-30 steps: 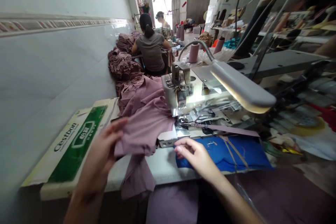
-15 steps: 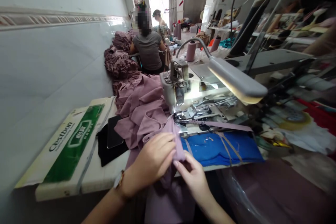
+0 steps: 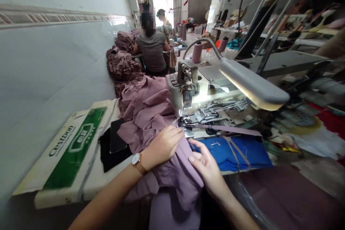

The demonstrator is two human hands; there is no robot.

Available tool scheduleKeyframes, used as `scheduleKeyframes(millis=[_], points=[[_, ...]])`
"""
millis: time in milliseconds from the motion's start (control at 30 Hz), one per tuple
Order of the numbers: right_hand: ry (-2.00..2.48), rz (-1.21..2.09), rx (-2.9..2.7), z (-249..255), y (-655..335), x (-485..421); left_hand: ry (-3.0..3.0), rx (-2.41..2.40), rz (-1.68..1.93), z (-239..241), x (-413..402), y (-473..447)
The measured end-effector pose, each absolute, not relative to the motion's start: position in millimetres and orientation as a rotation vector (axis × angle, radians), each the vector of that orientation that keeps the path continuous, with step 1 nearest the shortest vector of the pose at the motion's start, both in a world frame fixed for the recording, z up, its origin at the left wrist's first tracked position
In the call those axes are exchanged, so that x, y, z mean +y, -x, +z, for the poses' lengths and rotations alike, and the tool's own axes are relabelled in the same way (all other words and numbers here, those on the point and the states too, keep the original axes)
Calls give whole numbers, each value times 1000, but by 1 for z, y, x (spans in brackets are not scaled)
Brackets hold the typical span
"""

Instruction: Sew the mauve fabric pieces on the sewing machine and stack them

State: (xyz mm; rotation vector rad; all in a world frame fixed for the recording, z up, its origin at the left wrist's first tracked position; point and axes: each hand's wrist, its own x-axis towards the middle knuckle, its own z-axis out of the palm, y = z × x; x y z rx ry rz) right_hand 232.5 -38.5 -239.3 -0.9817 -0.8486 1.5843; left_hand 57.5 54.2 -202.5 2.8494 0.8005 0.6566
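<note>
Mauve fabric [image 3: 147,115] across white table [image 3: 93,181], 2 people [image 3: 152,52] beyond

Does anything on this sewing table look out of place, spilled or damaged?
I see no spill or damage. One oddity: a dark, phone-like slab lies on black cloth beside the mauve fabric, seemingly a personal item rather than sewing material.
</note>
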Motion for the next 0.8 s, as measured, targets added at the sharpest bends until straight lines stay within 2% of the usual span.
scheduleKeyframes(millis=[267,600,700,800], points=[[1185,1375,-1032,-243,-242,-34,-2736,966,768,-207,60,-64],[1191,1329,-1096,-247,-236,-19,-2597,962,826,-205,74,-54],[1151,1293,-1084,-248,-235,-11,-2485,1147,893,-205,82,-44],[1069,1335,-1031,-251,-236,-9,-2388,1480,810,-201,83,-26]])
